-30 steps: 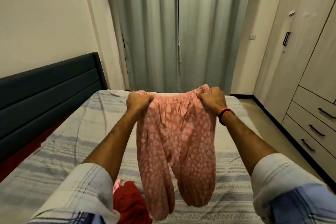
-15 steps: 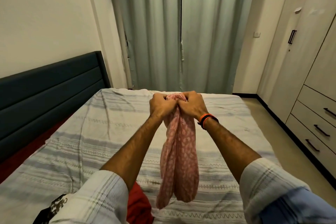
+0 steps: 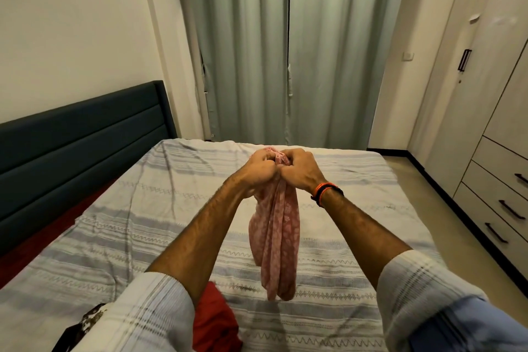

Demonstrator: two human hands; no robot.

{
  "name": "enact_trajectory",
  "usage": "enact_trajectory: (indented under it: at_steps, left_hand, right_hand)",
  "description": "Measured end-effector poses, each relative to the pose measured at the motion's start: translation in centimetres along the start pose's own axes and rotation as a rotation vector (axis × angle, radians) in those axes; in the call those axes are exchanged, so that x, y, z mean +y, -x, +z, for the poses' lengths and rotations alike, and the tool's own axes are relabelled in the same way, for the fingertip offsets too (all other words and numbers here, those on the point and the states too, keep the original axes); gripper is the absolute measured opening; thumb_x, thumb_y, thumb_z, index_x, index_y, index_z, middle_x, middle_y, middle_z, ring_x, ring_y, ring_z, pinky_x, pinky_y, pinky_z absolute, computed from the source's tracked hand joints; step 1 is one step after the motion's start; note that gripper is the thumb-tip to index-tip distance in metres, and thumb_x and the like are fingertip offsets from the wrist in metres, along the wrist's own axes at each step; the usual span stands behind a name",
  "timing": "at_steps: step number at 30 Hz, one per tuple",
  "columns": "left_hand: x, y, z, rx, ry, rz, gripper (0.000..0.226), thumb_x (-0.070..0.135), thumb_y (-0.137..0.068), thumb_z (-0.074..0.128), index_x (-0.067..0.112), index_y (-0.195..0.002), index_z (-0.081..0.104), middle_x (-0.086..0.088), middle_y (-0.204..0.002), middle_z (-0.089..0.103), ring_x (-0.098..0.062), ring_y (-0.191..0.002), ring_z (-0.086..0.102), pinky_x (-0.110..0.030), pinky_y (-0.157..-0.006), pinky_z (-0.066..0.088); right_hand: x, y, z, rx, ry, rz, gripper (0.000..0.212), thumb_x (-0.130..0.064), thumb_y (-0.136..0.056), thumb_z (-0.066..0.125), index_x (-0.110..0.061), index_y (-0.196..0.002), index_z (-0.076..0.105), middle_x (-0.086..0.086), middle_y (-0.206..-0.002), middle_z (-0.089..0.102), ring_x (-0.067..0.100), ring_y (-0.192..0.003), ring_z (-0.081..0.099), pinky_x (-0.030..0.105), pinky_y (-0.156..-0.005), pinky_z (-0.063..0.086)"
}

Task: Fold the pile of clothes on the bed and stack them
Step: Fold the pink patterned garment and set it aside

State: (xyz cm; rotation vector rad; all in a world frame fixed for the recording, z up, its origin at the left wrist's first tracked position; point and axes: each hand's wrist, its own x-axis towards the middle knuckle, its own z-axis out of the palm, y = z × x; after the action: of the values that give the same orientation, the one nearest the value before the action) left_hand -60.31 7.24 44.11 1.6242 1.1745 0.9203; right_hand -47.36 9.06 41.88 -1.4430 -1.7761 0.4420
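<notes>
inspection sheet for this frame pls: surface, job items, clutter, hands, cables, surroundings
Surface: bed with striped sheet, wrinkled.
Job's things: pink trousers held up by the waistband, legs together, hanging above the sheet; red garment on the near edge; a black-and-white garment beside it, mostly hidden.
Clutter: nothing seen.
Hands: left hand and right hand together, both gripping the waistband.
Cables: nothing seen.
Surroundings: dark headboard on the left, closed curtains ahead, wardrobe with drawers on the right.
</notes>
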Motion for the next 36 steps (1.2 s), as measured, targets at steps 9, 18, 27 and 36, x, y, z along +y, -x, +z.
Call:
enact_trajectory:
  at_steps: [9,18,27,36]
  left_hand:
    - [-2.9,-0.7,-0.9,0.265,0.157,-0.07,0.029,-0.011,-0.077,0.07,0.011,-0.095,0.075,-0.01,-0.104,0.074,-0.023,-0.092,0.071,-0.04,-0.085,0.06]
    - [-4.5,-1.2,-3.2,0.286,0.086,-0.107,0.08,0.035,-0.069,0.088,0.011,-0.135,0.048,-0.002,-0.124,0.06,-0.021,-0.108,0.06,-0.035,-0.091,0.053]
    - [-3.0,-1.7,-4.0,0.214,-0.143,-0.012,0.039,0.025,-0.075,0.084,0.008,-0.109,0.072,0.0,-0.095,0.07,-0.011,-0.083,0.065,-0.019,-0.063,0.051]
    - [-4.0,-1.8,-3.3,0.288,-0.535,-0.019,0.043,0.045,-0.073,0.083,0.01,-0.096,0.073,-0.002,-0.089,0.069,-0.017,-0.078,0.065,-0.026,-0.068,0.055]
  right_hand:
    - [0.8,-0.7,-0.2,0.132,-0.07,0.058,0.011,-0.014,-0.081,0.065,-0.012,-0.072,0.071,0.0,-0.066,0.067,0.017,-0.063,0.058,0.023,-0.055,0.042]
    - [1.4,-0.7,-3.0,0.023,-0.482,0.066,0.016,-0.005,-0.089,0.067,-0.019,-0.085,0.074,0.005,-0.092,0.075,0.021,-0.087,0.069,0.04,-0.084,0.059]
    - [3.3,0.0,-5.8,-0.082,-0.29,0.047,0.02,-0.02,-0.087,0.074,-0.009,-0.103,0.074,0.001,-0.093,0.074,0.018,-0.087,0.07,0.037,-0.085,0.059]
    - [5.1,0.9,-5.3,-0.053,0.016,0.143,0.025,-0.039,-0.085,0.073,-0.014,-0.087,0.071,0.001,-0.085,0.071,0.024,-0.082,0.066,0.03,-0.071,0.054]
